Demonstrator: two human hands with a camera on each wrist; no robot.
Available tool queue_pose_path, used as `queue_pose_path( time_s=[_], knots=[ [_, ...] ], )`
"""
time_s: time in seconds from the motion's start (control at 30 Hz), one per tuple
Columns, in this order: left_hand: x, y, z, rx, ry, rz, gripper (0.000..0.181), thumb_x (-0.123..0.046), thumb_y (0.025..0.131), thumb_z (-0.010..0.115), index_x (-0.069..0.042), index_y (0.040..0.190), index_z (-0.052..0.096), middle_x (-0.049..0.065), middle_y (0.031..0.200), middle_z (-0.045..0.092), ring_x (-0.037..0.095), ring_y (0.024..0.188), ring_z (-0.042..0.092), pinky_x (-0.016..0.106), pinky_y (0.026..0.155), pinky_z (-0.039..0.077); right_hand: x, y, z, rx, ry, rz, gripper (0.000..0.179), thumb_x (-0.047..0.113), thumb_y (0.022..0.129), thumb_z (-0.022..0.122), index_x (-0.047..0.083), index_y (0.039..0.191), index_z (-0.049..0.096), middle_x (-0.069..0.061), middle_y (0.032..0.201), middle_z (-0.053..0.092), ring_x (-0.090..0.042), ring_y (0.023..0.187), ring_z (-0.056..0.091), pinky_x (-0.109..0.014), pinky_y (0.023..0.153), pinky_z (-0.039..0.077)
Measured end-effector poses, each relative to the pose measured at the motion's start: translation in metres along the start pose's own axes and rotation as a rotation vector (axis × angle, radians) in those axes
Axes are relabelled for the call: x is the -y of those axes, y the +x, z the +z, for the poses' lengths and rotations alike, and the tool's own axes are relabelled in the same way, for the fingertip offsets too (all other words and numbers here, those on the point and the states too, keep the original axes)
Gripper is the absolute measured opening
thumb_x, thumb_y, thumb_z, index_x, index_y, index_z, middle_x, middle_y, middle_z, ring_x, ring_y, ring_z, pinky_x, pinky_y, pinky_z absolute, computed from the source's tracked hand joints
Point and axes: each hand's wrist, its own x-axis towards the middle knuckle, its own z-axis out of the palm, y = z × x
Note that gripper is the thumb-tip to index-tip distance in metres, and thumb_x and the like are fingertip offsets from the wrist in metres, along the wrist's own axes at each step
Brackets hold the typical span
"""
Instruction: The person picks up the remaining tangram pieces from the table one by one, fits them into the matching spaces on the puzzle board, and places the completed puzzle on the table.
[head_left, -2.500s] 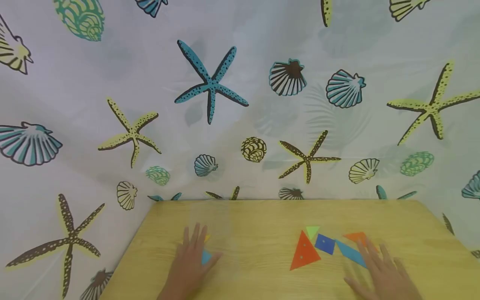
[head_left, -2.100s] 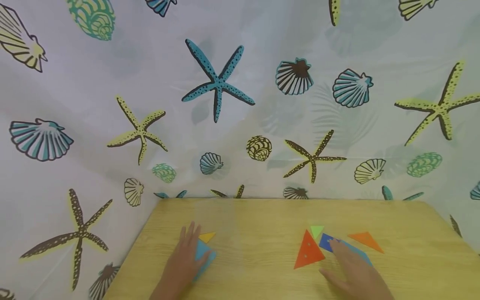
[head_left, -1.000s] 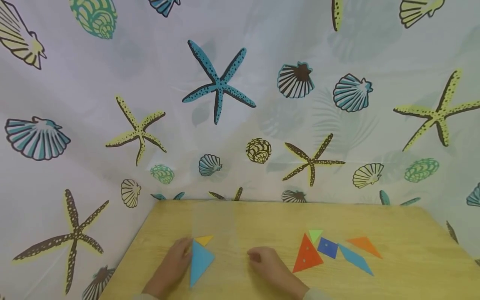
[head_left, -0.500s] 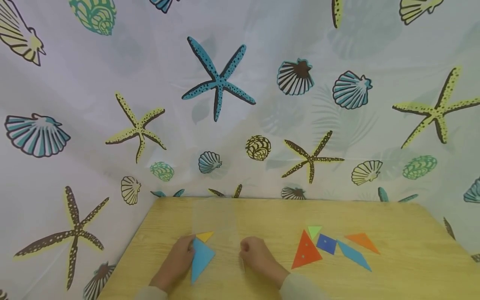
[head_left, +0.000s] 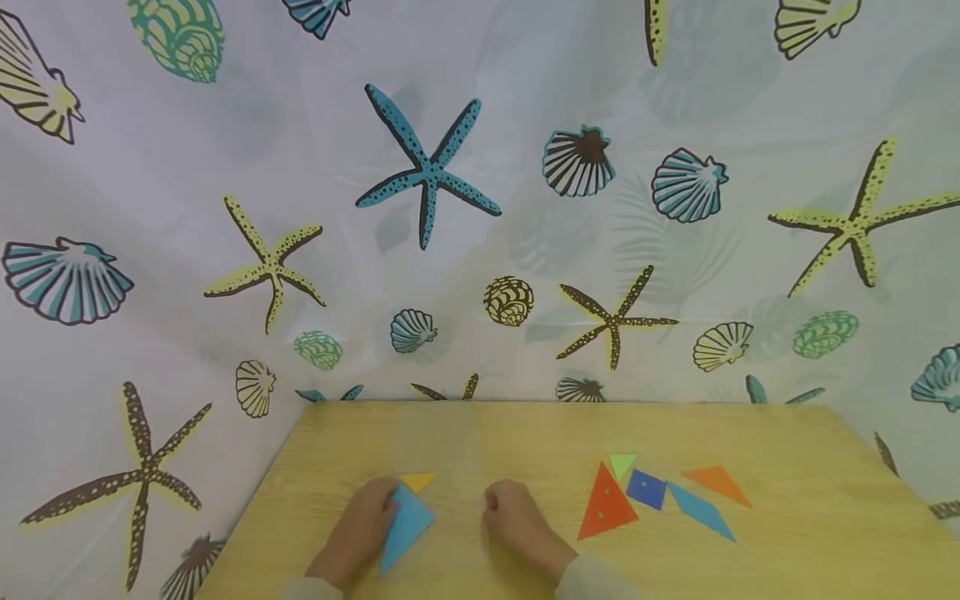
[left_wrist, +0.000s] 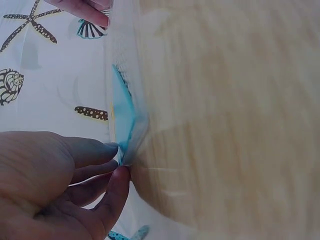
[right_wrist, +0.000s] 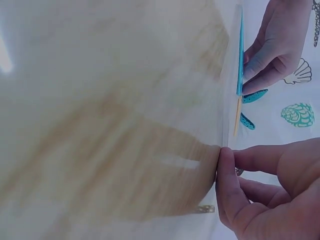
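A clear plastic bag lies between the hands, faint against the wood. A light blue triangle and a small yellow triangle sit along its left side. The left hand pinches the bag's left edge at the blue triangle; in the left wrist view its fingertips meet right at the blue piece's lower tip. Over on the other side, the right hand has its fingers curled, and in the right wrist view the thumb and fingertips pinch the film's edge.
To the right lie flat tangram pieces: a red triangle, a green triangle, a dark blue square, a blue parallelogram and an orange triangle. A wooden table carries everything. Sea-print cloth hangs behind.
Both hands were spread with straight fingers, the right among the right-hand pieces. It has since moved left to the bag's right edge, and the left hand's fingers have curled into a pinch.
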Motion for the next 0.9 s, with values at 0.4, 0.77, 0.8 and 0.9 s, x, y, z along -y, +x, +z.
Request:
queue_pose_path(
  time_s=[0.4,0.77,0.8,0.9],
  knots=[
    [-0.021,0.013,0.02,-0.019,0.049,0.141,0.012,-0.006,0.09,0.055,-0.011,0.079,0.053,-0.005,0.074,0.046,0.01,0.067,0.044,0.025,0.059,0.042,-0.017,-0.013,-0.017,0.001,-0.011,0.135,0.011,-0.007,0.074,0.059,-0.004,0.085,0.061,-0.005,0.077,0.055,-0.014,0.065,0.046,-0.032,0.06,0.045],
    [-0.054,0.022,0.034,-0.018,0.062,0.242,0.006,-0.003,0.09,0.054,-0.005,0.088,0.059,-0.001,0.08,0.05,0.013,0.073,0.047,0.029,0.065,0.045,-0.023,-0.027,-0.044,0.048,-0.09,0.255,0.006,-0.004,0.08,0.058,-0.003,0.084,0.061,-0.005,0.075,0.051,-0.017,0.066,0.047,-0.031,0.057,0.043],
    [-0.057,0.023,0.036,-0.024,0.068,0.253,0.006,-0.002,0.09,0.054,-0.004,0.09,0.06,0.0,0.083,0.051,0.014,0.075,0.049,0.03,0.067,0.046,-0.023,-0.029,-0.047,0.05,-0.097,0.268,0.006,-0.004,0.081,0.057,-0.003,0.086,0.061,-0.005,0.077,0.052,-0.018,0.067,0.048,-0.032,0.058,0.044],
    [-0.066,0.026,0.044,-0.034,0.091,0.284,0.005,-0.002,0.09,0.055,-0.003,0.089,0.06,0.0,0.083,0.052,0.015,0.077,0.05,0.031,0.068,0.046,-0.025,-0.036,-0.053,0.031,-0.128,0.268,0.005,-0.004,0.082,0.056,-0.002,0.083,0.06,-0.006,0.078,0.051,-0.018,0.068,0.047,-0.032,0.059,0.044]
  ],
)
